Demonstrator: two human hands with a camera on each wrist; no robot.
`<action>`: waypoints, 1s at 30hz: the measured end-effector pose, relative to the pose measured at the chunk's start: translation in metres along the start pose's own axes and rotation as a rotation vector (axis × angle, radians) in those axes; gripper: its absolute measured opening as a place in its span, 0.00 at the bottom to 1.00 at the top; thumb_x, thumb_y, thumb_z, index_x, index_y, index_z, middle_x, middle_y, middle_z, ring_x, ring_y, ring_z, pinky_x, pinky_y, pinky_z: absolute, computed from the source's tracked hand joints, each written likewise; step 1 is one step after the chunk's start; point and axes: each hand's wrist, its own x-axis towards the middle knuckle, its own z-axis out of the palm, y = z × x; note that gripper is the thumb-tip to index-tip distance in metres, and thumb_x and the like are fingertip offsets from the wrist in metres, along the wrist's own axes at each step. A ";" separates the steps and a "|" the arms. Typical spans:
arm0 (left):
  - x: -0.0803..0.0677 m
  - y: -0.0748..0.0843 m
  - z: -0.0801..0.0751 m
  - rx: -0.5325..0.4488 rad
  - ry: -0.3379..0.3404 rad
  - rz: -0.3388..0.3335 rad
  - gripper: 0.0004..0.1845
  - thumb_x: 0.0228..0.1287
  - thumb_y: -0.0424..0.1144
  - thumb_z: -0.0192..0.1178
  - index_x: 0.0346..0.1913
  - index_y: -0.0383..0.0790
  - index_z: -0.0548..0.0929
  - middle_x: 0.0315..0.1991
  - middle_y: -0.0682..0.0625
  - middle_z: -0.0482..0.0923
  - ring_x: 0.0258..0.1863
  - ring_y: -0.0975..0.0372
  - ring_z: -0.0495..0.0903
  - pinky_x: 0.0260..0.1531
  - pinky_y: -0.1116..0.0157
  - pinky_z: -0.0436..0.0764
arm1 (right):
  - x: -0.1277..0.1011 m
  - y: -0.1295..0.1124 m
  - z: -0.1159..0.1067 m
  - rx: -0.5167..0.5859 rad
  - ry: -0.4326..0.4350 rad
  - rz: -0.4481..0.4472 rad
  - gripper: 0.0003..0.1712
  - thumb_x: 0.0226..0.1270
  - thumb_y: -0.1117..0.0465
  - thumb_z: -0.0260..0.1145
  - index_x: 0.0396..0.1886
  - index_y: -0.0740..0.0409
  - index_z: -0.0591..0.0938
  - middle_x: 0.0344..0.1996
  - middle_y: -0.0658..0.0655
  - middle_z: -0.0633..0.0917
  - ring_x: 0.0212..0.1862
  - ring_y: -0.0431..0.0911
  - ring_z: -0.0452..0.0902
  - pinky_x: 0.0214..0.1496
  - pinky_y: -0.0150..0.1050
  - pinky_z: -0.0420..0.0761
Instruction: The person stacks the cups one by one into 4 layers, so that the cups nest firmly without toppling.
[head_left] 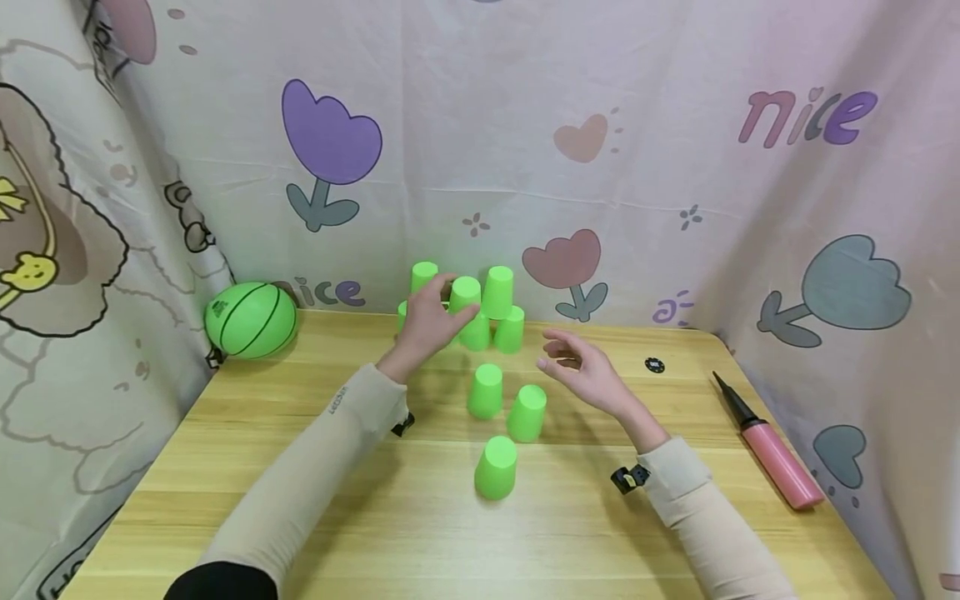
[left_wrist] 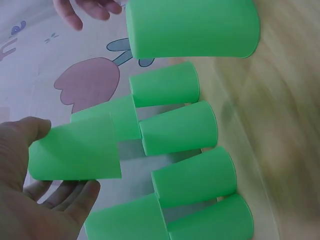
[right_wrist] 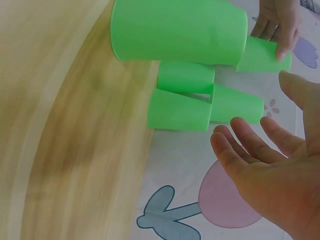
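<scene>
left hand [head_left: 426, 327] grips an upside-down green cup [head_left: 464, 293] in the stack's [head_left: 508, 327] upper row, frame centre, against the curtain [head_left: 525, 125]. right hand [head_left: 581, 371] hovers right of the stack, fingers relaxed, holding nothing. three loose cups [head_left: 496, 467] stand below on the table [head_left: 315, 500].

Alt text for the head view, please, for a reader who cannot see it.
A person's left hand grips a green cup in the upper row of a cup stack at the back of a wooden table. The right hand hovers open beside three loose upturned cups.
</scene>
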 end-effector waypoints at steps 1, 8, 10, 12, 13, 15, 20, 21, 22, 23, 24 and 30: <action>0.003 0.000 0.002 0.008 0.005 -0.007 0.29 0.64 0.41 0.75 0.64 0.33 0.79 0.52 0.39 0.87 0.52 0.49 0.85 0.56 0.53 0.86 | 0.000 0.001 0.000 0.007 0.001 0.003 0.34 0.75 0.55 0.71 0.75 0.60 0.73 0.62 0.69 0.84 0.66 0.62 0.80 0.72 0.59 0.79; 0.013 -0.002 0.014 0.052 0.042 -0.088 0.30 0.63 0.42 0.74 0.65 0.33 0.78 0.53 0.38 0.85 0.53 0.47 0.83 0.57 0.49 0.84 | -0.003 0.004 -0.002 0.018 -0.024 0.008 0.32 0.76 0.56 0.70 0.74 0.62 0.74 0.61 0.68 0.84 0.65 0.61 0.81 0.71 0.57 0.80; 0.015 -0.002 0.016 0.051 0.054 -0.107 0.31 0.63 0.42 0.74 0.66 0.32 0.78 0.54 0.37 0.85 0.54 0.46 0.83 0.58 0.49 0.84 | -0.005 0.005 -0.002 0.016 -0.036 0.005 0.32 0.76 0.56 0.69 0.74 0.62 0.74 0.62 0.67 0.84 0.64 0.60 0.81 0.71 0.56 0.81; 0.016 -0.002 0.018 0.052 0.059 -0.118 0.31 0.63 0.42 0.73 0.66 0.32 0.78 0.54 0.37 0.85 0.54 0.46 0.83 0.58 0.49 0.83 | -0.007 0.007 -0.002 0.023 -0.056 0.008 0.31 0.76 0.56 0.69 0.73 0.60 0.75 0.63 0.67 0.84 0.64 0.59 0.81 0.71 0.54 0.81; 0.017 -0.003 0.019 0.048 0.059 -0.123 0.31 0.63 0.41 0.74 0.66 0.32 0.78 0.54 0.37 0.85 0.54 0.46 0.83 0.58 0.49 0.84 | -0.009 0.008 -0.001 0.028 -0.069 0.009 0.31 0.76 0.55 0.69 0.74 0.59 0.75 0.64 0.67 0.83 0.65 0.59 0.81 0.71 0.54 0.81; 0.019 -0.003 0.020 0.044 0.061 -0.130 0.32 0.63 0.41 0.74 0.67 0.32 0.77 0.55 0.37 0.85 0.55 0.46 0.83 0.59 0.49 0.83 | -0.012 0.010 0.000 0.041 -0.095 0.013 0.31 0.76 0.55 0.69 0.74 0.58 0.75 0.66 0.67 0.82 0.65 0.58 0.81 0.70 0.52 0.82; 0.022 -0.008 0.024 0.029 0.074 -0.153 0.33 0.64 0.41 0.74 0.68 0.32 0.76 0.57 0.36 0.84 0.56 0.45 0.83 0.60 0.48 0.83 | -0.019 0.014 0.004 0.073 -0.148 0.012 0.31 0.76 0.55 0.69 0.74 0.57 0.75 0.66 0.69 0.82 0.66 0.59 0.80 0.70 0.49 0.82; 0.023 -0.008 0.024 0.027 0.077 -0.158 0.33 0.64 0.41 0.74 0.68 0.33 0.76 0.57 0.36 0.84 0.57 0.44 0.83 0.60 0.48 0.83 | -0.021 0.015 0.004 0.080 -0.157 0.013 0.31 0.75 0.55 0.69 0.74 0.58 0.74 0.66 0.69 0.81 0.67 0.60 0.80 0.71 0.50 0.81; 0.023 -0.009 0.025 0.026 0.079 -0.162 0.32 0.64 0.41 0.74 0.68 0.33 0.76 0.57 0.36 0.84 0.57 0.44 0.83 0.60 0.48 0.83 | -0.021 0.016 0.005 0.087 -0.165 0.013 0.31 0.75 0.56 0.70 0.74 0.58 0.74 0.66 0.70 0.81 0.67 0.61 0.80 0.71 0.51 0.81; 0.024 -0.010 0.026 0.026 0.083 -0.165 0.32 0.64 0.41 0.74 0.68 0.33 0.77 0.56 0.36 0.84 0.57 0.44 0.83 0.60 0.48 0.83 | -0.022 0.017 0.006 0.095 -0.171 0.016 0.32 0.75 0.56 0.70 0.74 0.58 0.74 0.66 0.71 0.81 0.67 0.61 0.80 0.72 0.52 0.80; 0.024 -0.011 0.027 0.026 0.085 -0.168 0.32 0.64 0.41 0.74 0.68 0.33 0.77 0.56 0.36 0.85 0.57 0.44 0.83 0.60 0.48 0.84 | -0.022 0.018 0.008 0.106 -0.178 0.020 0.32 0.74 0.57 0.71 0.74 0.58 0.74 0.66 0.71 0.80 0.67 0.62 0.79 0.73 0.54 0.79; 0.028 -0.014 0.031 0.033 0.094 -0.181 0.32 0.64 0.40 0.74 0.68 0.33 0.76 0.57 0.37 0.84 0.58 0.45 0.82 0.61 0.48 0.83 | -0.024 0.021 0.012 0.136 -0.206 0.014 0.36 0.72 0.59 0.73 0.74 0.63 0.73 0.66 0.73 0.80 0.67 0.63 0.78 0.73 0.61 0.77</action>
